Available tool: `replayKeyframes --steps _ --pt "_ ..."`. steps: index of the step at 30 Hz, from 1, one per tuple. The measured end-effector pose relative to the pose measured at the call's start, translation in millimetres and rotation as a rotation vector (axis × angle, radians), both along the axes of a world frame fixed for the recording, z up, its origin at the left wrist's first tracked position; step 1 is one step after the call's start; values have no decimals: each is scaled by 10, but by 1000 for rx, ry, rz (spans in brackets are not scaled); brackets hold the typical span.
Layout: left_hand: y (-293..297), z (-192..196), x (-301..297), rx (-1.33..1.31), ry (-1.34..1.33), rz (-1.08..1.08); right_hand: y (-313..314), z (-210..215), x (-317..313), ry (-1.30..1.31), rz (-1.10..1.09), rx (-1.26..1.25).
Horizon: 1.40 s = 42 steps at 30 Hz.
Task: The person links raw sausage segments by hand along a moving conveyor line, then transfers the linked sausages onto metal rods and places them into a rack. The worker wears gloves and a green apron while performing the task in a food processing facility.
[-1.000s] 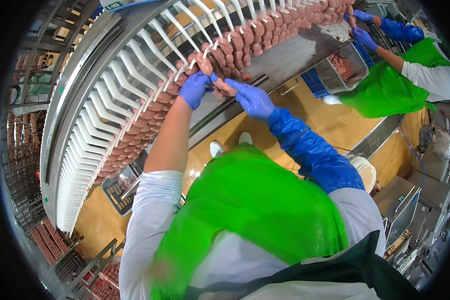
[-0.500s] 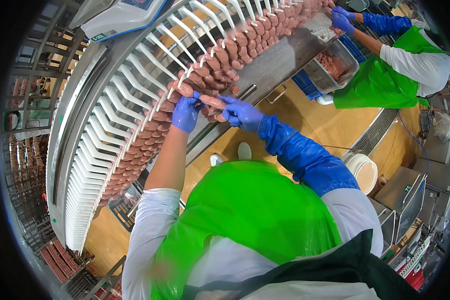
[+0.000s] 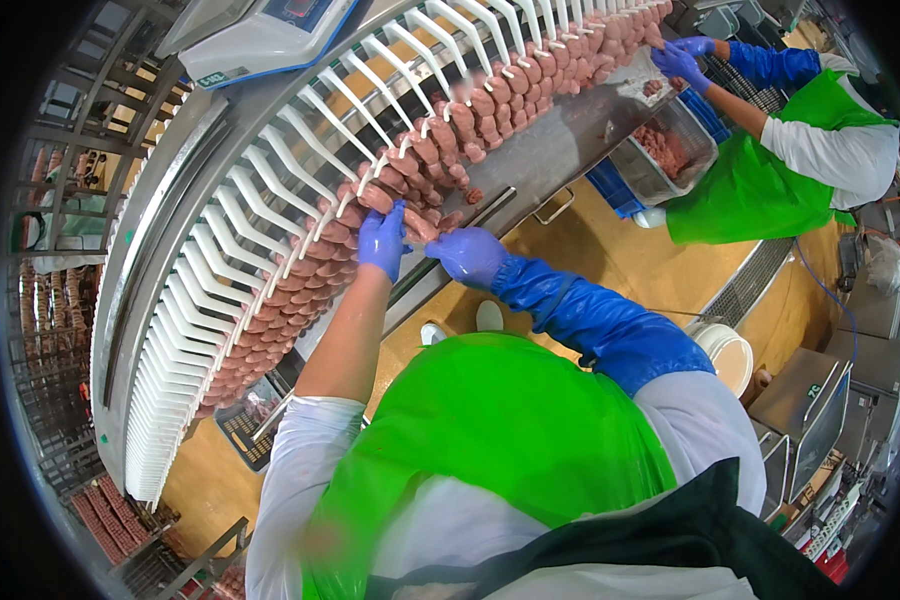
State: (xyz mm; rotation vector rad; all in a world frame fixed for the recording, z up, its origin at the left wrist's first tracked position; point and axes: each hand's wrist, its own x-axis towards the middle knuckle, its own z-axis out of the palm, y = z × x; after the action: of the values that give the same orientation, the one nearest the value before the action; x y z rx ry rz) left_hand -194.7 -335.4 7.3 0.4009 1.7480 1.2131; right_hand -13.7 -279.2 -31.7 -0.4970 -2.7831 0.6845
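Head view: pink linked sausages (image 3: 410,215) hanging

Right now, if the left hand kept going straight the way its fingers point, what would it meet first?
The left hand already touches the hanging sausage links. Straight on, it would probably meet the white hooks carrying them, though depth is unclear.

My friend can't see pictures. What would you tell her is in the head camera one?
Two hands in blue gloves, the left hand and right hand, handle pinkish-brown linked sausages hanging from a long row of white plastic hooks on a grey metal conveyor. The person wears a green plastic apron. Farther along, another person's blue-gloved hands work above a metal tray of meat.
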Motion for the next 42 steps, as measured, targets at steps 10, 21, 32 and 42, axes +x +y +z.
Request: replayKeyframes --steps 10,21,32,42 --pt "-121 -280 -123 306 -290 46 90 -11 97 414 36 -911" --pt "55 51 -202 -175 867 -405 65 -56 -122 -130 35 109" --pt "-218 -96 -202 186 55 -72 152 -269 -105 64 76 -1564" --pt "-146 -164 -356 -60 957 -341 202 14 -43 102 123 -250"
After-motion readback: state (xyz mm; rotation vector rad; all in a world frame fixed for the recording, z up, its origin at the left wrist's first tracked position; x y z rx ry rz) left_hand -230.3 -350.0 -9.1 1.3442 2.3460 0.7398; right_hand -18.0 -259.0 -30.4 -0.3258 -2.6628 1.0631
